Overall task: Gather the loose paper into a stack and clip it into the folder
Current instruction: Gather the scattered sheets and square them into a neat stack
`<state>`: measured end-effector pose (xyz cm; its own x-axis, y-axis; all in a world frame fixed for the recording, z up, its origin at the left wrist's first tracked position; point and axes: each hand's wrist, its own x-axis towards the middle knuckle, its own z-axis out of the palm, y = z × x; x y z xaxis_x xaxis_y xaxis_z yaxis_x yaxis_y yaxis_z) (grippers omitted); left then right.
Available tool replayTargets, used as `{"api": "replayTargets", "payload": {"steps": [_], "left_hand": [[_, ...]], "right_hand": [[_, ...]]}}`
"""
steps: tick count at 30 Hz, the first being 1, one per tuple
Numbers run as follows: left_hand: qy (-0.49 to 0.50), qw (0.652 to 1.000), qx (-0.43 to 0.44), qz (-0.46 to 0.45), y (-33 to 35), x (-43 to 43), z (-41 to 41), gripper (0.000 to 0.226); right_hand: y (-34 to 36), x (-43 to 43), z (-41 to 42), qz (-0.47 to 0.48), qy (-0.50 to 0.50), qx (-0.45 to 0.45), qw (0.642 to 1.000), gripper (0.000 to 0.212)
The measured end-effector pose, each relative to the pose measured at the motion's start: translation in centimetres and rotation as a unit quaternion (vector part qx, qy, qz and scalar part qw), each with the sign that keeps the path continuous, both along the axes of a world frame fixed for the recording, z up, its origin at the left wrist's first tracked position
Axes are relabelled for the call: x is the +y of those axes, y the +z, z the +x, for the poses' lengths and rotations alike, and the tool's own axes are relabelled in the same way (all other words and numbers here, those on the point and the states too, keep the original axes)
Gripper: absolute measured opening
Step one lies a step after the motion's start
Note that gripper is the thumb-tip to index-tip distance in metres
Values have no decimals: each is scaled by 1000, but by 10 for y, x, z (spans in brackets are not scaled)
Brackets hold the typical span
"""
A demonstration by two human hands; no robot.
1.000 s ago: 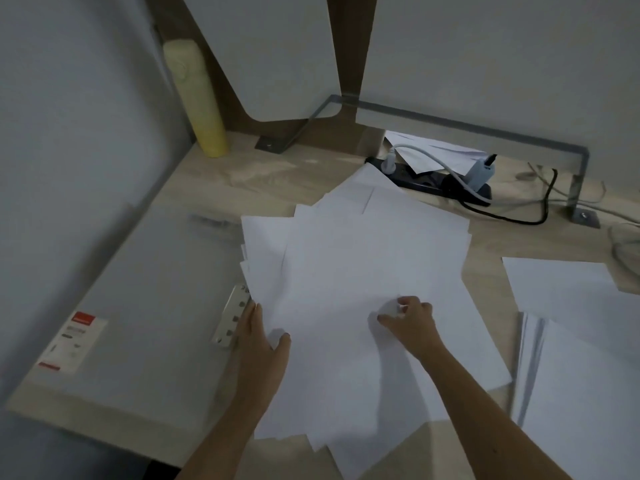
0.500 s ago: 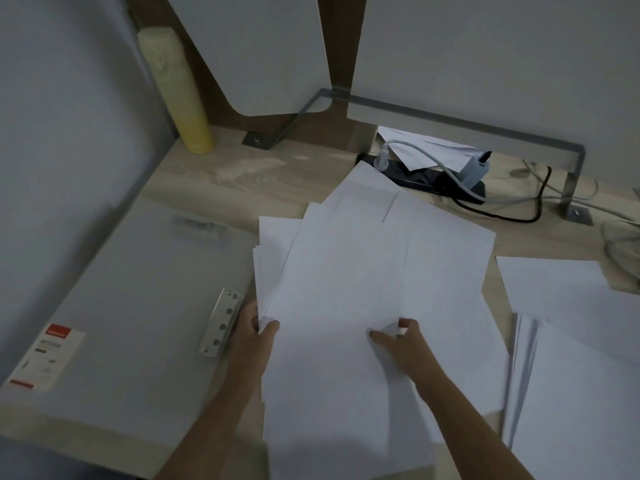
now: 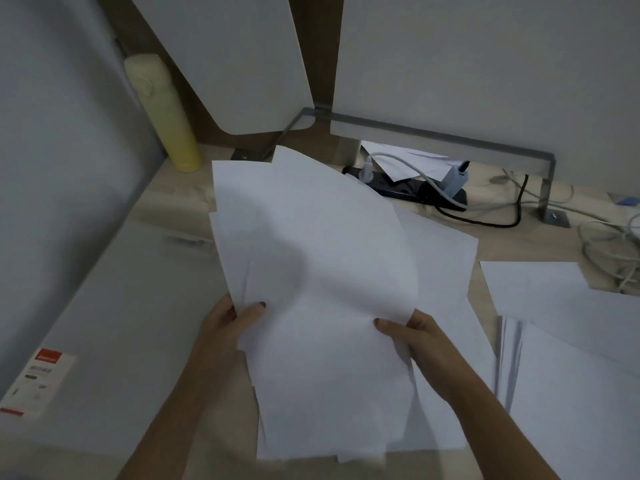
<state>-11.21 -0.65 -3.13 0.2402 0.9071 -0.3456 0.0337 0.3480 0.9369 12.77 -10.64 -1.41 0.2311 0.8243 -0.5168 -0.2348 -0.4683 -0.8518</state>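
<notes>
A loose bundle of white paper sheets (image 3: 322,258) is lifted off the wooden desk, its far end raised and fanned. My left hand (image 3: 228,323) grips the bundle's left edge, thumb on top. At the right side my right hand (image 3: 415,337) grips the sheets, thumb on top. The grey folder (image 3: 121,317) lies open on the desk to the left, bearing a red and white label (image 3: 41,379). The lifted sheets hide its clip.
More paper (image 3: 571,358) lies in a pile at the right. A black power strip (image 3: 415,192) with cables sits at the back, near a metal bracket (image 3: 543,188). A yellow bottle (image 3: 162,112) stands in the back left corner. Grey panels rise behind.
Both hands have closed on the bundle's sides and raised it off the desk; its far end now stands up and covers the folder's clip, which showed before.
</notes>
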Motion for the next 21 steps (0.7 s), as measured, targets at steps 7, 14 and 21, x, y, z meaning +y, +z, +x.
{"api": "replayTargets", "payload": {"steps": [7, 14, 21], "left_hand": [[-12, 986, -71, 150, 64, 31, 24, 26], [-48, 979, -64, 185, 69, 35, 42, 32], [-78, 985, -21, 150, 53, 28, 64, 29]], "right_hand": [[58, 18, 22, 128, -23, -74, 989, 22], [61, 15, 33, 145, -46, -100, 983, 26], [56, 12, 34, 144, -94, -81, 982, 26]]}}
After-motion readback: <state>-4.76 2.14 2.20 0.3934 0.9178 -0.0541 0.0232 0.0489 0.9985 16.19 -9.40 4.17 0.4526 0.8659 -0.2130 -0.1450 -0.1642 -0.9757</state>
